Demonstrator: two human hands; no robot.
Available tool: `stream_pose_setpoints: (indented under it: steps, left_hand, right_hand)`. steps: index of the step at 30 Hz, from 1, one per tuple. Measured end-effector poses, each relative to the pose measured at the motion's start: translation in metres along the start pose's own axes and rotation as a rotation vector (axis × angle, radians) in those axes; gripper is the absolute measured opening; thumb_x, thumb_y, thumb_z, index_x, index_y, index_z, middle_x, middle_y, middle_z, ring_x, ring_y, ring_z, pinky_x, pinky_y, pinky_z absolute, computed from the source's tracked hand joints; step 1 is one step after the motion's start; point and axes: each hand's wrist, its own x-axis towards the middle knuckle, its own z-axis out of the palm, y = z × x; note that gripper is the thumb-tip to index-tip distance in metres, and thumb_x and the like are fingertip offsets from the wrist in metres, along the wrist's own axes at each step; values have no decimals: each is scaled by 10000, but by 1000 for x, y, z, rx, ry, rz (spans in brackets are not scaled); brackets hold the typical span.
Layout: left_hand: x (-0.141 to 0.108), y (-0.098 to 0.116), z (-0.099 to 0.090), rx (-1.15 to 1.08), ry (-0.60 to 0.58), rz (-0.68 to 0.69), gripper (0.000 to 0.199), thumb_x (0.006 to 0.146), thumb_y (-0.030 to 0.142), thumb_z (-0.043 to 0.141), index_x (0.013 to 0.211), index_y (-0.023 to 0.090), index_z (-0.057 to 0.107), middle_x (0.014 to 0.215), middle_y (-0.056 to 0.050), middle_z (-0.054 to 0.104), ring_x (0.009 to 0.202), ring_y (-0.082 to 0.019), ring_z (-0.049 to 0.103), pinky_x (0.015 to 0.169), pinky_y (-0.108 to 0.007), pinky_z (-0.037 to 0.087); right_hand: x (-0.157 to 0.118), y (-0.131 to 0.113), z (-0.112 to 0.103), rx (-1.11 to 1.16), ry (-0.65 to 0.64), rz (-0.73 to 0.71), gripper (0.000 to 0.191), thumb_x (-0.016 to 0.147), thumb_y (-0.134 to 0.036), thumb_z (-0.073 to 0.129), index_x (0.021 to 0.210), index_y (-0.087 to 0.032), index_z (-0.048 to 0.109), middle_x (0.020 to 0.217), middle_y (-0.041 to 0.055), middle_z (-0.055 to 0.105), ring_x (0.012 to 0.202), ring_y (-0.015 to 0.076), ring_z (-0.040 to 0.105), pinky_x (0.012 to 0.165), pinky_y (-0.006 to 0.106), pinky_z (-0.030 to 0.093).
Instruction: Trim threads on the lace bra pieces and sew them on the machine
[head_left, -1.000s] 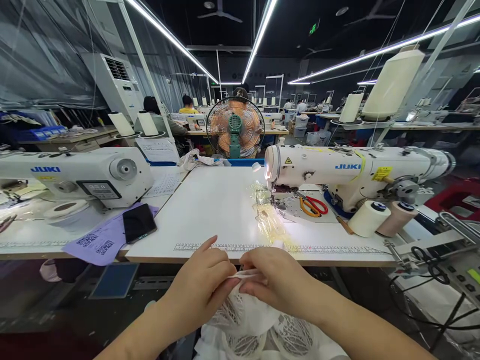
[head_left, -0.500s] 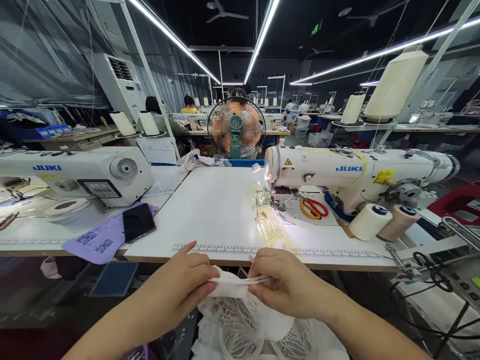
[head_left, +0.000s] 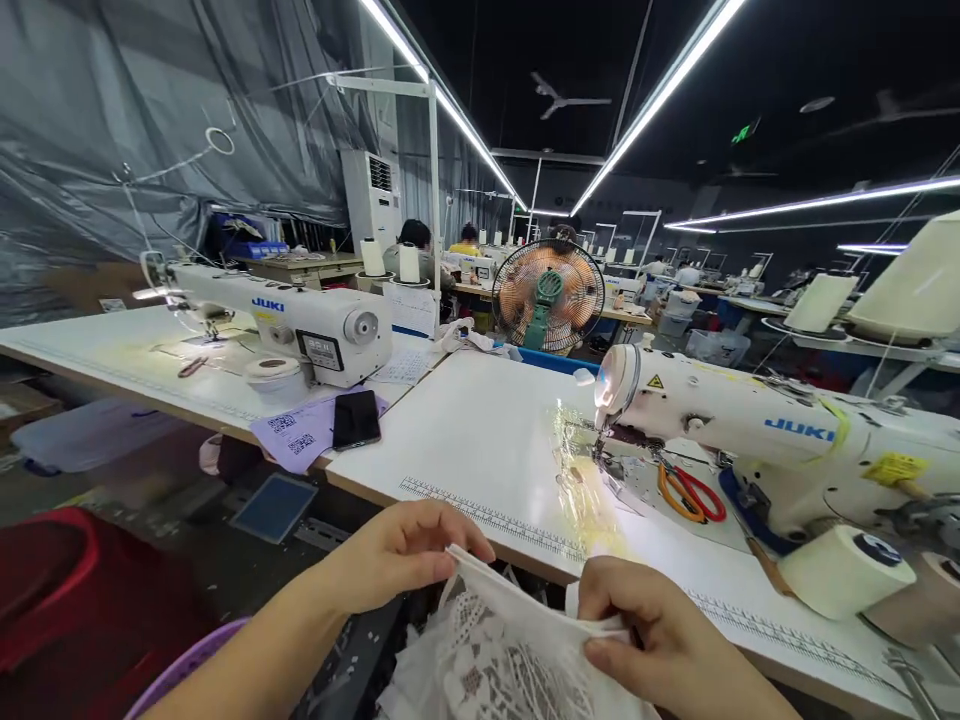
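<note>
Between my two hands a white lace garment (head_left: 510, 650) hangs below the front edge of the table, its folded white top band stretched taut. My left hand (head_left: 409, 555) pinches one end of the band between thumb and fingers. The other end is gripped by my right hand (head_left: 645, 620), fingers curled over the edge. Sheer lace panels drop beneath the band, and the lower part is cut off by the bottom of the view. Just beyond my right hand is the sewing machine (head_left: 720, 430) with its lamp lit.
Orange and red-handled scissors (head_left: 690, 492) lie by the machine, near a cream thread cone (head_left: 844, 575). A black phone (head_left: 355, 420) rests on purple paper (head_left: 289, 435) at the left. Another sewing machine (head_left: 307, 320) and a fan (head_left: 547, 295) stand farther off. A purple basket rim (head_left: 191, 665) shows below.
The view has turned to the left, so the machines and table sit farther right. My hands have moved apart, and the garment's band is now stretched longer and slanted down to the right.
</note>
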Motion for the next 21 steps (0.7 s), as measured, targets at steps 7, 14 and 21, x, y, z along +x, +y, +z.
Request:
stream_pose_setpoints:
  steps: [7, 14, 21]
  left_hand:
    - [0, -25, 12, -182, 116, -15, 246, 636, 352, 796, 723, 163, 665, 713, -51, 673, 677, -168, 589, 656, -269, 439]
    - [3, -13, 21, -218, 203, 3, 234, 648, 299, 785, 776, 183, 628, 648, 31, 585, 572, -100, 537, 561, -207, 393]
    - [8, -5, 17, -190, 291, 115, 261, 686, 253, 752, 872, 219, 572, 834, 1, 618, 725, -138, 564, 659, -251, 456]
  right_hand:
    - [-6, 5, 0, 98, 17, 47, 305, 728, -493, 634, 702, -202, 544, 726, 12, 476, 681, 170, 427, 600, 280, 305]
    - [-3, 2, 6, 179, 99, 47, 341, 720, -500, 659, 662, -186, 539, 691, 5, 471, 650, 155, 409, 587, 268, 294]
    - [6, 10, 10, 483, 101, 123, 405, 677, -539, 704, 689, -179, 516, 627, -22, 440, 579, 116, 371, 534, 232, 273]
